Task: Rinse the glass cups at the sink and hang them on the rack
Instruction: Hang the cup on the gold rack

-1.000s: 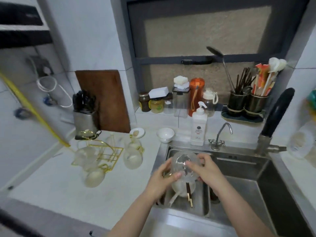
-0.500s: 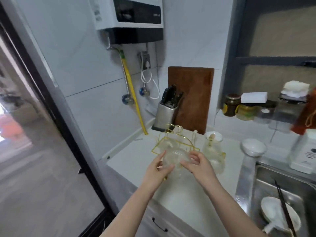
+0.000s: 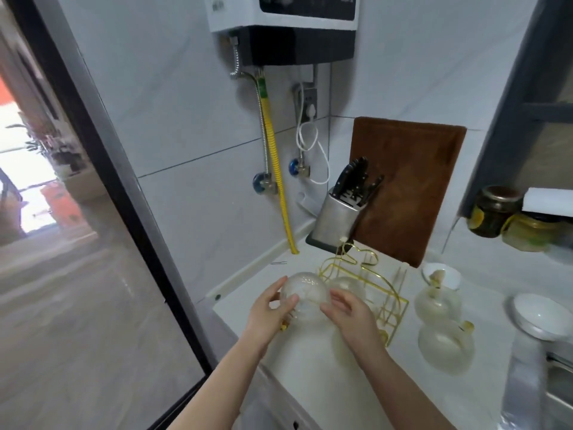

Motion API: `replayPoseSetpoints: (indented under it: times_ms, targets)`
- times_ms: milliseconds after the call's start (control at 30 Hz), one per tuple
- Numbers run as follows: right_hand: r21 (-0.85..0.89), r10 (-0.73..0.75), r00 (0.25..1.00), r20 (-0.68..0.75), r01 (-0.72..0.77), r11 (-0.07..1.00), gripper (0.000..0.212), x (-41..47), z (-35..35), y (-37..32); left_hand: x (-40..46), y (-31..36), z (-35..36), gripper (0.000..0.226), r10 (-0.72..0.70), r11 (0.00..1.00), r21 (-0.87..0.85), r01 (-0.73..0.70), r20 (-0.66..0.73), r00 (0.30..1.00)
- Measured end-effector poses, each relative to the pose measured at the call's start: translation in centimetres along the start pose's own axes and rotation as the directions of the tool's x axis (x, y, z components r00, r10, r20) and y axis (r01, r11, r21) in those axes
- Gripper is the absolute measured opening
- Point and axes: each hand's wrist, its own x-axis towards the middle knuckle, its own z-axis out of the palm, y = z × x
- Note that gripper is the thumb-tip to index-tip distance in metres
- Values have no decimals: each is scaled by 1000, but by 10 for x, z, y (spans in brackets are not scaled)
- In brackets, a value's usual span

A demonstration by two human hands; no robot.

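This is a home kitchen. A white and black water heater box (image 3: pixel 283 26) hangs on the white tiled wall (image 3: pixel 173 113), with a yellow bendy pipe (image 3: pixel 274 156) running down from it. A steel block full of black-handled knives (image 3: pixel 341 212) stands in the corner, and a big brown wooden cutting board (image 3: pixel 406 187) leans on the wall behind it. On the white desk (image 3: pixel 307 367) sits a thin gold wire cup rack (image 3: pixel 372 287), a small white bowl (image 3: pixel 538 316), and round glass cups (image 3: pixel 445 349). Glass jars of food (image 3: pixel 493 212) sit on a ledge. A bit of shiny steel sink (image 3: pixel 555 386) shows at the right edge.
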Motion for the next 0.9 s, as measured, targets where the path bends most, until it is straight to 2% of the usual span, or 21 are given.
replayPoseSetpoints:
  times_ms: [133,333,567,800,900]
  targets:
    - [-27,-22,1000,-23,21,999,42,40,2,-2,41,4,7,49,-12,1000,-11,12,-1,1000]
    - [-155,-6,999,-34,1,988,40,86,3,2,85,-6,18,47,-66,997,-31,67,6,998]
    - [-325,27,995,-94,-56,944,40,125,19,13,138,-24,17,41,-167,983,-62,174,105,980]
    - [-537,44,988,-149,-118,835,39,149,32,27,173,-49,16,40,-249,961,-60,272,250,936]
    - [-677,11,985,-173,-127,725,38,151,37,32,182,-57,14,39,-264,958,-30,286,297,918]
